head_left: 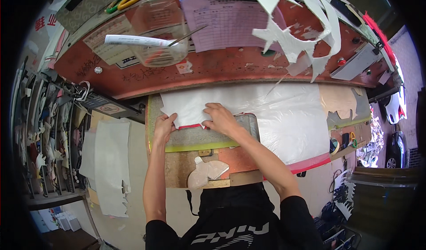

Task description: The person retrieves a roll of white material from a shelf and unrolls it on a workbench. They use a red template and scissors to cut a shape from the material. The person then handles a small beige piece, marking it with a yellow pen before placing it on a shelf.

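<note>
A white sheet (186,102) with a jagged near edge lies on the grey cutting board (195,138) beneath the red machine beam. My left hand (163,128) pinches the sheet's near left corner between thumb and fingers. Farther right, my right hand (220,118) grips the same jagged edge, its fingers curled over the top. Between the hands a thin red strip (190,126) shows along that edge. Just right of my right hand is a rounded outline like a cutting die (252,122), partly covered by the sheet and my forearm.
Glossy white film (293,132) covers the board's right side. Cut pale pieces (207,172) lie near my body. A peach scrap (339,102) sits far right. Above, the red beam (213,69) carries a clear plastic container (159,32), a pink form (230,23) and white offcuts (288,39).
</note>
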A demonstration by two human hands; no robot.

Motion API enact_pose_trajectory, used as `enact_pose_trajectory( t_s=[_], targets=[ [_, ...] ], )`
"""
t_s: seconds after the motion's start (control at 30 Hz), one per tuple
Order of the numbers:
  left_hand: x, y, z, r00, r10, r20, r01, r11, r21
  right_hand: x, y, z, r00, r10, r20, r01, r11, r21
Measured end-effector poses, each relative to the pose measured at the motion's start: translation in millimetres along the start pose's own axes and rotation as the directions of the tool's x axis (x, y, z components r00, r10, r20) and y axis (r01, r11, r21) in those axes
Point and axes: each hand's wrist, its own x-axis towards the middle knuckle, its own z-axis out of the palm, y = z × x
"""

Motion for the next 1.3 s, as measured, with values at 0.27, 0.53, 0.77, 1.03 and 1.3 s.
enact_pose_trajectory(
  t_s=[0.27, 0.53, 0.77, 1.03, 1.3],
  targets=[
    [-4, -6, -4, 1.0, 0.009, -0.01, -0.009, 1.0, 0.007, 1, 15, 5, 0.983, -0.128, 0.129, 0.127, 0.992, 0.016],
    [-5, -2, -3, 1.0, 0.027, 0.011, -0.027, 1.0, -0.014, 6, 5, 2, 0.993, -0.112, 0.046, 0.111, 0.994, 0.009],
    [-14, -4, 10, 0.989, 0.115, -0.096, -0.108, 0.991, 0.081, -32, 17, 23, 0.928, -0.367, -0.062, 0.34, 0.904, -0.258],
    [-6, -20, -14, 0.89, 0.413, -0.19, -0.234, 0.774, 0.588, -33, 9, 41, 0.936, -0.34, -0.097, 0.314, 0.925, -0.216],
    [-32, -33, 5, 0.634, 0.546, 0.547, -0.657, 0.007, 0.754, -35, 15, 47, 0.914, -0.355, -0.197, 0.271, 0.895, -0.355]
  ],
)
